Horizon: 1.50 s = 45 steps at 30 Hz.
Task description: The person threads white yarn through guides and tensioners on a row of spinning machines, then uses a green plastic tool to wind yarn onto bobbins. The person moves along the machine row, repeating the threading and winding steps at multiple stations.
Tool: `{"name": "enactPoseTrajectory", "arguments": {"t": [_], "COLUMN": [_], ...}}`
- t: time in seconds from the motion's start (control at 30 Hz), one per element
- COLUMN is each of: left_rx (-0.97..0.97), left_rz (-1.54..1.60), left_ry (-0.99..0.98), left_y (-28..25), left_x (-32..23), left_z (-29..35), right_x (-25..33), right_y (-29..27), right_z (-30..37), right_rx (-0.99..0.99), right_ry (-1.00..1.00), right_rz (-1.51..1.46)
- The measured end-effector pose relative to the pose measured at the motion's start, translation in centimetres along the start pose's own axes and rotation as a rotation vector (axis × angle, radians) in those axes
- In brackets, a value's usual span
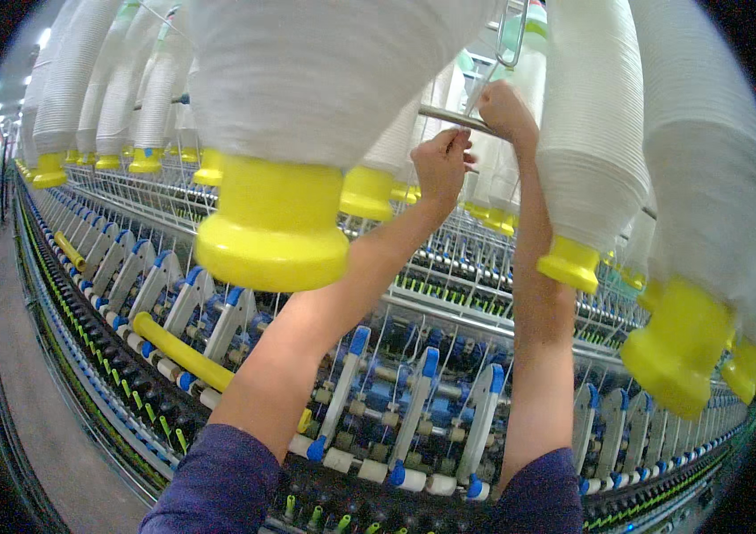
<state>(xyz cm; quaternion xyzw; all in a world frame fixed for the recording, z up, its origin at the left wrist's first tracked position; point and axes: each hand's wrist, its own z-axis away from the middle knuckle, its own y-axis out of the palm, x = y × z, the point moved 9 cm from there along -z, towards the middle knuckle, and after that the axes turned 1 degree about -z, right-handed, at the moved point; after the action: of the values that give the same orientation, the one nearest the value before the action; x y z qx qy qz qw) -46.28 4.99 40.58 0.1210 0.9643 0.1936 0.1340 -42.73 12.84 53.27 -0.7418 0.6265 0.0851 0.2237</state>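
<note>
Both my arms reach up and forward among hanging roving bobbins. My left hand [442, 167] is raised just below a metal rod [458, 117], thumb and forefinger pinched together and the other fingers curled; anything between the fingertips is too small to name. Higher and to its right, my right hand [504, 109] is closed in a fist beside the rod, under a bent wire hook [510, 44]. What the fist holds, if anything, is hidden. A large white roving bobbin [325, 80] with a yellow end [273, 222] hangs close in front, left of my hands.
More white bobbins [593, 116] hang to the right and in a row at far left. Below runs a long spinning frame with grey, blue-tipped arms [414, 400], rollers and green-tipped spindles. A yellow tube [180, 349] lies along it. A narrow aisle floor [31, 347] stretches at left.
</note>
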Motion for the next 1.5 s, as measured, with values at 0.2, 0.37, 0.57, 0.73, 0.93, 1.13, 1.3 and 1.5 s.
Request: {"name": "enactPoseTrajectory", "arguments": {"t": [0.2, 0.37, 0.57, 0.73, 0.93, 1.13, 1.3, 1.5], "left_rx": [0.1, 0.414, 0.267, 0.525, 0.986, 0.159, 0.33, 0.599], "left_rz": [-0.51, -0.656, -0.125, -0.149, -0.205, 0.274, 0.438, -0.074], "left_ry": [0.067, -0.291, -0.848, -0.901, -0.976, -1.346, -1.481, -1.248], "left_y": [-6.5, -9.0, -9.2, -9.2, -9.4, -9.7, -7.5, -10.2], "left_x": [2.2, 7.0, 13.5, 12.3, 6.6, 11.9, 12.5, 11.0], "left_z": [14.1, 21.7, 26.1, 28.6, 32.0, 28.6, 31.0, 31.0], "right_x": [7.1, 3.8, 5.1, 5.9, 10.7, 13.0, 11.3, 11.2], "right_y": [3.9, 13.6, 18.4, 7.4, 6.9, 5.5, 5.6, 4.5], "right_z": [17.6, 25.4, 30.6, 32.3, 42.9, 44.2, 46.2, 45.5], "right_rx": [0.128, 0.372, 1.016, 0.157, 0.298, 0.099, -0.528, 0.08], "right_ry": [0.381, 0.648, 0.579, 0.58, 1.023, 1.082, 1.558, 1.193], "right_rz": [-0.519, -0.677, -0.506, -0.163, -1.097, -1.285, -1.765, -0.914]}}
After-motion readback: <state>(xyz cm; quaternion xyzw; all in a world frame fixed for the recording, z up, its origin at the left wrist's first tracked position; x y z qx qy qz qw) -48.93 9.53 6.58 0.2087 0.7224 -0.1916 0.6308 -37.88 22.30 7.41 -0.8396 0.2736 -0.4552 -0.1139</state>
